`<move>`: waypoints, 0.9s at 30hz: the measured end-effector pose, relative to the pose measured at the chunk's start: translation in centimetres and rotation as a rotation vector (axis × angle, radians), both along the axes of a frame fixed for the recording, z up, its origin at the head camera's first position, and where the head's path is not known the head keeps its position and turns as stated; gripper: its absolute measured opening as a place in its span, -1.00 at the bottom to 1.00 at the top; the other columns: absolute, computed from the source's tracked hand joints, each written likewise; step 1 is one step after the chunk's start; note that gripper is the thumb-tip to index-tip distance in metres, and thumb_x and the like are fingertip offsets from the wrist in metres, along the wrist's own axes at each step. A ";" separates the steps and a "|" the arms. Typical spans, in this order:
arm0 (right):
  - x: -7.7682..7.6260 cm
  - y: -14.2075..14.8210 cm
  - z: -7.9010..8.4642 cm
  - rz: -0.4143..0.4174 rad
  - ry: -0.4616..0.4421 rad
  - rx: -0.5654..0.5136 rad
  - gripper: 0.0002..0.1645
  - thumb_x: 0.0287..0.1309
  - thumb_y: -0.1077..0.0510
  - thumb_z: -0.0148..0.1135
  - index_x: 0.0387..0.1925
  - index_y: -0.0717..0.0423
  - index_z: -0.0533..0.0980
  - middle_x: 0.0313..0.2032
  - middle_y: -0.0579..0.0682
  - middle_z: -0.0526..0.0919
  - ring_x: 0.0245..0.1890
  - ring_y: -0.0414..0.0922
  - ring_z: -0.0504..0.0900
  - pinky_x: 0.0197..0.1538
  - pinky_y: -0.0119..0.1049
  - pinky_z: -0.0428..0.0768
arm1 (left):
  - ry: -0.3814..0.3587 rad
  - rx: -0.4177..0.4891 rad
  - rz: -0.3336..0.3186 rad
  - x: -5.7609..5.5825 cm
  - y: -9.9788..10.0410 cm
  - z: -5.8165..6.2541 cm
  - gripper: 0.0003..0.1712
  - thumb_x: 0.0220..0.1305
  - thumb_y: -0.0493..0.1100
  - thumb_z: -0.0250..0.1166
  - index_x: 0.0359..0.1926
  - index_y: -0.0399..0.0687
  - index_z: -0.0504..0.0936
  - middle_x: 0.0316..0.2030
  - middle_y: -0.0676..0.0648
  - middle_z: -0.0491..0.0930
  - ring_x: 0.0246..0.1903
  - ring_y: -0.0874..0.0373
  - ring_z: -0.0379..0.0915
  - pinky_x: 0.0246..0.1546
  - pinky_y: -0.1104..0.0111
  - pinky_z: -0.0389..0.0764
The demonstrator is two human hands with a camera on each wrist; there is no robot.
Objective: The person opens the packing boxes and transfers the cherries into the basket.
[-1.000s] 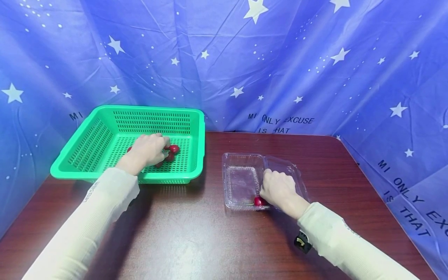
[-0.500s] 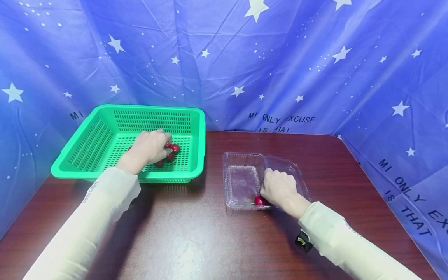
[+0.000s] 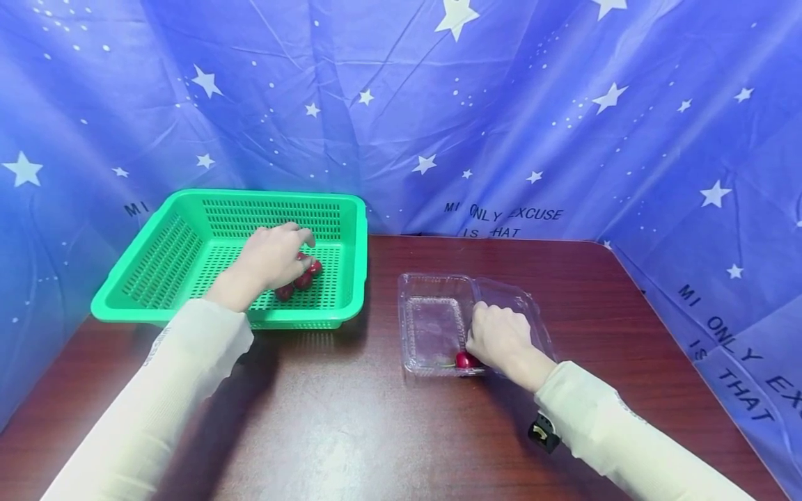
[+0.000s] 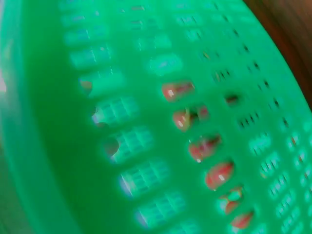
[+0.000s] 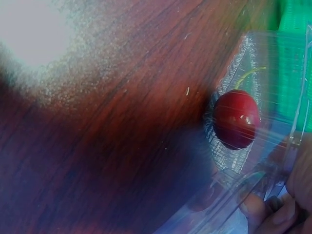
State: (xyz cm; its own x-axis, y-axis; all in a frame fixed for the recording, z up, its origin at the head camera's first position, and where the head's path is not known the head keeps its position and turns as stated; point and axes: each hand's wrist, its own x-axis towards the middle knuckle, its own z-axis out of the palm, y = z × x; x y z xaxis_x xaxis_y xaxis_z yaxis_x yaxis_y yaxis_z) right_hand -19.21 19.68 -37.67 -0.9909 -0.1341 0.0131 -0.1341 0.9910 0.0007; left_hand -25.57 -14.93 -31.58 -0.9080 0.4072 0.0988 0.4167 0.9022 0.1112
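My left hand [image 3: 269, 259] is over the green basket [image 3: 228, 314], its index finger and thumb apart above a cluster of red cherries [image 3: 303, 280]. Red patches of cherry [image 4: 219, 174] show through the basket slots in the blurred left wrist view; the hand is out of that view. My right hand [image 3: 501, 341] grips the hinge side of a clear plastic box [image 3: 432, 278], with fingertips [image 5: 253, 207] curled at its rim in the right wrist view. A single cherry [image 5: 236, 119] with a green stem lies in the box, close to the right hand.
The box's clear lid [image 3: 510, 296] lies folded out to the right, partly behind the right hand. Everything stands on a dark red-brown wooden table [image 3: 338, 417]. A blue curtain [image 3: 388, 125] with stars hangs behind and at the sides.
My left hand has risen slightly, and its index finger and thumb have spread apart above the cherries. The right hand and the plastic box have stayed where they were.
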 end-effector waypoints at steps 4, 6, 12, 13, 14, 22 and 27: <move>0.0 0.0 0.1 0.005 0.001 0.001 -0.83 -0.07 0.19 0.08 -0.59 0.24 0.39 -0.52 0.30 0.68 -0.51 0.25 0.64 -0.55 0.11 0.57 | 0.062 0.012 -0.053 0.5 1.7 0.1 -0.68 0.23 -0.14 0.23 -0.04 -0.20 0.62 -0.11 -0.26 0.64 -0.09 -0.20 0.55 -0.10 -0.13 0.53; 0.0 0.1 0.1 0.006 0.001 0.001 -0.83 -0.06 0.19 0.09 -0.59 0.24 0.40 -0.53 0.29 0.68 -0.51 0.25 0.64 -0.55 0.11 0.57 | 0.099 0.018 -0.083 0.8 2.6 0.2 -0.69 0.22 -0.13 0.26 -0.06 -0.18 0.63 -0.14 -0.24 0.65 -0.12 -0.18 0.56 -0.09 -0.11 0.54; 0.0 0.1 0.1 0.004 0.000 0.000 -0.83 -0.06 0.18 0.08 -0.58 0.24 0.40 -0.53 0.29 0.68 -0.51 0.25 0.64 -0.54 0.11 0.57 | 0.194 0.009 -0.201 1.7 5.4 0.1 -0.75 0.18 -0.11 0.30 -0.16 -0.13 0.67 -0.25 -0.16 0.67 -0.21 -0.09 0.62 -0.10 -0.03 0.58; 0.0 0.1 0.1 0.006 0.003 -0.001 -0.83 -0.06 0.18 0.08 -0.58 0.24 0.40 -0.53 0.29 0.68 -0.51 0.25 0.64 -0.54 0.11 0.57 | 0.202 0.008 -0.220 1.9 5.9 0.0 -0.77 0.18 -0.11 0.30 -0.17 -0.12 0.67 -0.26 -0.15 0.67 -0.22 -0.09 0.62 -0.09 -0.02 0.58; 0.0 0.1 0.1 0.007 0.006 -0.002 -0.83 -0.06 0.19 0.08 -0.59 0.24 0.40 -0.53 0.29 0.68 -0.51 0.25 0.64 -0.55 0.11 0.57 | 0.208 0.009 -0.235 2.0 6.3 0.0 -0.77 0.18 -0.11 0.30 -0.18 -0.11 0.67 -0.27 -0.15 0.67 -0.24 -0.08 0.62 -0.08 -0.02 0.58; 0.0 0.0 0.0 0.005 0.009 -0.003 -0.82 -0.06 0.18 0.09 -0.58 0.25 0.41 -0.51 0.31 0.68 -0.50 0.27 0.64 -0.54 0.12 0.57 | 0.252 0.000 -0.294 3.0 8.5 -0.2 -0.79 0.16 -0.09 0.29 -0.23 -0.11 0.63 -0.35 -0.11 0.61 -0.31 -0.06 0.59 -0.05 0.02 0.53; 0.1 0.0 0.0 0.002 0.007 -0.004 -0.82 -0.06 0.18 0.09 -0.58 0.25 0.41 -0.50 0.31 0.69 -0.49 0.27 0.64 -0.53 0.12 0.57 | 0.320 -0.042 -0.321 3.5 9.9 -0.9 -0.73 0.14 -0.03 0.30 -0.21 -0.10 0.63 -0.31 -0.12 0.64 -0.30 -0.07 0.58 -0.03 0.05 0.52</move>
State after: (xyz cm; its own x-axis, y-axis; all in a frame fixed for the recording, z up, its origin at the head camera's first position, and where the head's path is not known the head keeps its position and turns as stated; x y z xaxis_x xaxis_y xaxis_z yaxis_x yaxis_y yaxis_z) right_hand -19.14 19.66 -37.65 -0.9905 -0.1361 0.0205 -0.1362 0.9907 -0.0027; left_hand -22.05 -5.06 -32.50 -0.6614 0.6727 0.3316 0.6836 0.7226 -0.1024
